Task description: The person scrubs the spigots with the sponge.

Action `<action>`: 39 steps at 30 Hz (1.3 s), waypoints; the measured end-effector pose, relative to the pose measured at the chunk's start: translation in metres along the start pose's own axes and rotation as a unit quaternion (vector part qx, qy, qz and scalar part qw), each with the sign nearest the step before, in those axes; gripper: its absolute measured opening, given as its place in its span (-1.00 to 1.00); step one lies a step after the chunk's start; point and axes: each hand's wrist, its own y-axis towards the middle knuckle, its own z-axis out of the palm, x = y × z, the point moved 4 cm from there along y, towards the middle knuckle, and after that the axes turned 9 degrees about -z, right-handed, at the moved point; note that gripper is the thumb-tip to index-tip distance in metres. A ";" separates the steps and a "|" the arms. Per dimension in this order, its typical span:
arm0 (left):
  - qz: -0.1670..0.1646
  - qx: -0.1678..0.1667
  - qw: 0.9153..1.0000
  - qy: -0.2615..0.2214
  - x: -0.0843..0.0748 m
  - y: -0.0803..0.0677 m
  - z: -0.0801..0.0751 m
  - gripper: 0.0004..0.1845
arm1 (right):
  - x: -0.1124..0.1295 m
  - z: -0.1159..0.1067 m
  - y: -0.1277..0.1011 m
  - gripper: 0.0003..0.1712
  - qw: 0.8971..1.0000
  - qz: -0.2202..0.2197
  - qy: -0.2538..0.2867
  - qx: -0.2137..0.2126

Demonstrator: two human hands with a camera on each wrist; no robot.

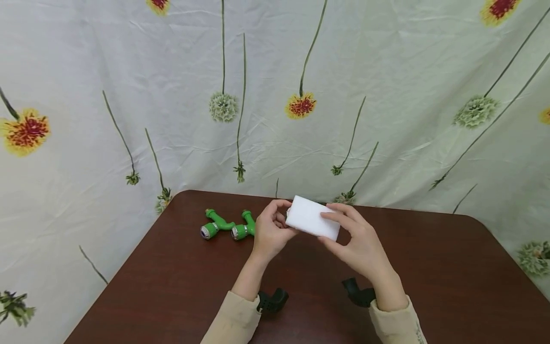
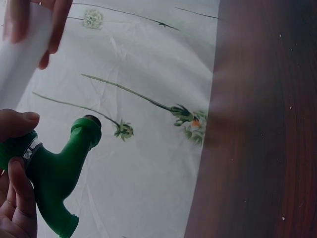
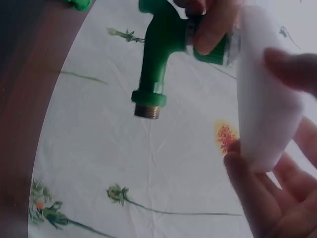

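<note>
My left hand grips a green tap by its round handle, thumb on one side and fingers on the other. The tap's brass threaded end and curved spout stick out from the hand. In the head view the tap is mostly hidden behind the fingers and the sponge. My right hand holds a white block-shaped sponge between thumb and fingers. The sponge lies right at the silver-rimmed handle end of the tap in the right wrist view. Both hands are raised over the brown table.
Two more green taps, one farther left and one close behind my left hand, lie on the table's left side. A white cloth printed with flowers hangs behind the table. Black wrist mounts sit at both cuffs.
</note>
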 end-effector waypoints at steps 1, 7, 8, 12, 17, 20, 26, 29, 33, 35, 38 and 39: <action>-0.002 0.001 1.000 -0.001 0.000 0.000 0.000 -0.57 | 0.000 0.000 0.000 -0.49 1.000 0.002 -0.010 0.003; -0.010 0.011 1.000 -0.003 0.001 0.000 0.001 -0.59 | -0.009 -0.009 -0.002 -0.50 0.994 0.051 -0.077 -0.056; -0.011 0.012 1.000 -0.004 0.001 0.000 0.001 -0.59 | -0.009 -0.010 -0.002 -0.50 0.995 0.048 -0.065 -0.058; -0.007 0.011 1.000 -0.006 0.001 0.000 0.001 -0.55 | -0.006 -0.007 -0.001 -0.48 1.000 0.018 -0.009 -0.018; 0.020 0.006 1.000 0.004 -0.002 0.000 0.002 -0.52 | -0.009 -0.008 -0.002 -0.50 0.998 0.029 -0.046 -0.020; 0.033 0.005 0.999 0.008 -0.001 0.000 0.002 -0.57 | -0.012 -0.011 -0.003 -0.50 0.996 0.039 -0.059 -0.046; 0.001 0.027 0.999 -0.027 0.005 0.001 0.003 -0.62 | -0.012 -0.010 -0.002 -0.51 0.998 0.033 -0.040 -0.043; -0.020 0.045 0.998 -0.048 0.007 0.001 0.004 -0.60 | -0.012 -0.010 -0.002 -0.51 0.998 0.035 -0.038 -0.042; -0.028 0.063 0.996 -0.056 0.010 0.002 0.005 -0.60 | -0.012 -0.011 -0.002 -0.50 0.997 0.042 -0.037 -0.046; -0.038 0.078 0.994 -0.065 0.011 0.002 0.006 -0.61 | -0.012 -0.012 -0.002 -0.50 0.997 0.044 -0.036 -0.047; -0.059 0.101 0.989 -0.090 0.012 0.003 0.007 -0.63 | -0.012 -0.012 -0.001 -0.51 0.997 0.045 -0.034 -0.047; -0.067 0.107 0.987 -0.099 0.012 0.003 0.007 -0.62 | -0.012 -0.012 -0.001 -0.51 0.997 0.046 -0.033 -0.047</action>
